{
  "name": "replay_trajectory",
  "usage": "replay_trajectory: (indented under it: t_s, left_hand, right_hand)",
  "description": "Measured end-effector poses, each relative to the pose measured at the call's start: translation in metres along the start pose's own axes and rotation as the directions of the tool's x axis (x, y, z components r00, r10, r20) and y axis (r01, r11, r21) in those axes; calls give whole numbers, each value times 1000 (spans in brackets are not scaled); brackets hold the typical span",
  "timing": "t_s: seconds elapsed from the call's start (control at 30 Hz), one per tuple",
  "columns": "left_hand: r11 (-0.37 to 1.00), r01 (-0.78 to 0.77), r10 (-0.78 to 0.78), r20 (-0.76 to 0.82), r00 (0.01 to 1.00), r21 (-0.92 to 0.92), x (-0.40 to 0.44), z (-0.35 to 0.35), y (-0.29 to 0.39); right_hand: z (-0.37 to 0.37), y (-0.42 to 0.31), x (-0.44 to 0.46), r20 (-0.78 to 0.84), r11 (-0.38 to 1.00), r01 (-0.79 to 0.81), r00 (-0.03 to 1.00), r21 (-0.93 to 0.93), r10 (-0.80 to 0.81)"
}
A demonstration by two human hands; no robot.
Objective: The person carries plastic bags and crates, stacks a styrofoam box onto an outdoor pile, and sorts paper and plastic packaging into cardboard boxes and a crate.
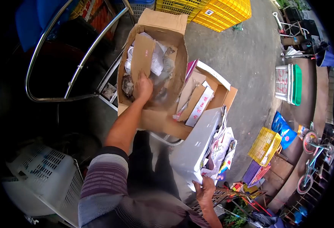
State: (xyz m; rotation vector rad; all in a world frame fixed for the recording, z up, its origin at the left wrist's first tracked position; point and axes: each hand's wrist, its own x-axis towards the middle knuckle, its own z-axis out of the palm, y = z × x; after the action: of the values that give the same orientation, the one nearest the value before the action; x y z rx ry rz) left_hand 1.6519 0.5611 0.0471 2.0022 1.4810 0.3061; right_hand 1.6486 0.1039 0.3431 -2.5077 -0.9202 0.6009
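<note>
Work seems unfinished: left hand point(143, 87), upper centre, pinches cardboard piece point(142, 53); right hand point(205, 190) grips bin point(193, 142) rim; papers point(221, 152) remain inside.

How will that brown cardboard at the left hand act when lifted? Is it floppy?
The cardboard would probably stay fairly stiff, since it looks flat and straight past the left hand. It's likely light, as it seems just a sheet. It probably won't roll: its long edges look straight.

Carton point(181, 57) left of another box point(221, 91), cardboard piece point(142, 55) inside (apparently over bags point(158, 61))
</note>
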Motion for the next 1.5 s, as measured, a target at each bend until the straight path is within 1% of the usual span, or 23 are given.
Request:
replay_trajectory:
  t_s: [0.03,0.13,0.23,0.3,0.33,0.47,0.6,0.63,0.7,0.73,0.83,0.87,0.9,0.93,0.97,1.0,1.07,1.13,1.17,1.27,1.37,1.47,1.5]
  left_hand:
    - [999,-22,23,11,1000,-22,-1,-14,-9]
    - [999,-17,14,-73,997,-36,-6,-46,-19]
    - [995,-102,102,-120,987,9,6,-52,-26]
    - [992,-114,111,-62,992,-49,12,-74,-23]
    - [993,-110,107,-71,992,-33,8,-90,-14]
    - [934,-242,183,-232,955,-264,-3,-142,8]
    - [894,-240,166,-218,962,-378,-14,-203,56]
    - [864,-194,122,-181,976,-464,-16,-214,67]
    - [714,-123,102,-72,992,-689,-17,-222,80]
    - [708,-106,147,-1,989,-698,-23,-227,92]
    - [659,-70,296,173,939,-749,-37,-194,112]
    - [700,-127,377,213,902,-703,-44,-179,120]
    - [699,-99,396,268,878,-708,-51,-153,123]
    - [701,-70,412,323,852,-710,-62,-122,128]
    - [708,-134,449,295,843,-693,-77,-90,129]
    - [814,-165,418,364,832,-557,-85,-36,114]
    - [870,9,321,579,750,-494,-108,26,114]
    - [872,-107,424,629,652,-477,-125,135,78]
    - [870,-163,461,654,600,-464,-128,168,69]
    - [902,-16,294,589,753,-430,-135,177,96]
    - [934,-29,207,472,857,-357,-141,163,106]
    - [952,-25,202,561,803,-306,-122,74,111]
    - [958,-28,182,533,826,-285,-108,57,93]
  right_hand:
    - [-2,-1,3,-3,1000,-15,1000,10,15]
    - [-8,-7,12,15,998,-49,999,28,49]
    - [-3,0,16,-14,999,10,1000,45,-9]
    - [-11,-7,15,17,998,-21,1000,58,20]
    - [-14,-9,18,26,997,-26,999,66,24]
    - [-13,-13,20,13,994,-22,1000,108,20]
    - [-17,-18,20,19,991,-38,999,126,36]
    - [-20,-20,19,19,991,-49,999,126,47]
    - [-21,-20,13,7,986,-97,995,138,97]
    - [-25,-19,10,-1,985,-109,994,134,110]
    - [-35,-14,-5,-34,984,-143,989,105,147]
    - [-39,-14,-13,-45,979,-170,983,112,176]
    - [-39,-15,-19,-56,973,-197,977,118,205]
    - [-43,-15,-25,-48,967,-226,971,119,233]
    - [-48,-17,-29,-56,957,-262,961,123,271]
    - [-52,-21,-33,-60,946,-299,949,128,308]
    - [-54,-19,-42,-83,940,-320,940,123,331]
    - [-51,-11,-51,-99,934,-341,931,107,351]
    - [-49,-5,-57,-100,931,-350,928,102,359]
    - [-42,9,-69,-110,915,-387,910,112,399]
    - [-39,14,-81,-104,893,-429,890,137,444]
    - [-31,20,-88,-94,873,-449,877,192,471]
    - [-30,24,-88,-83,866,-458,873,200,481]
